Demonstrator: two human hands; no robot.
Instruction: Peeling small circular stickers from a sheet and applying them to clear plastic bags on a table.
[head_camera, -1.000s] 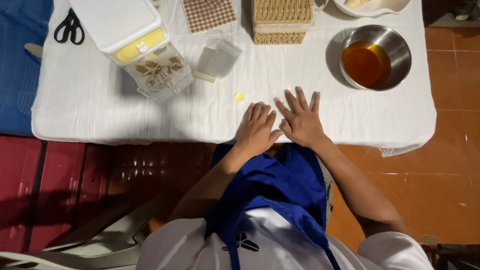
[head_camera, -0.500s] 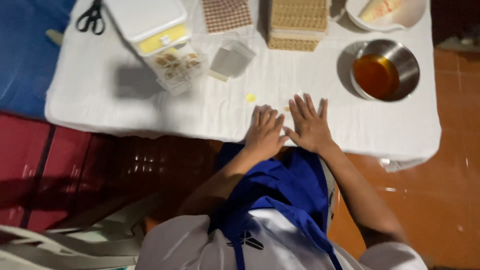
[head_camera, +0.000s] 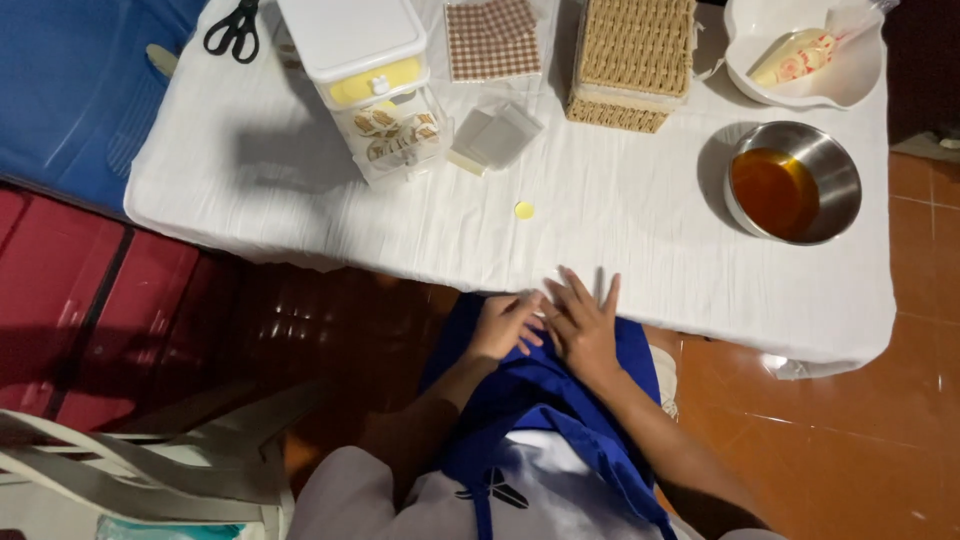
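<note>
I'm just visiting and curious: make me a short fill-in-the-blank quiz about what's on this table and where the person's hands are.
1. The steel bowl holds an amber ____.
2. The black scissors lie at the table's far ____ corner.
3. Both the left hand and the right hand rest at the near edge of the white ____.
4. The small round dot lying on the cloth is ____ in colour.

Missing words: liquid; left; tablecloth; yellow

Blue apron (head_camera: 545, 400) over white shirt (head_camera: 400, 500)
</note>
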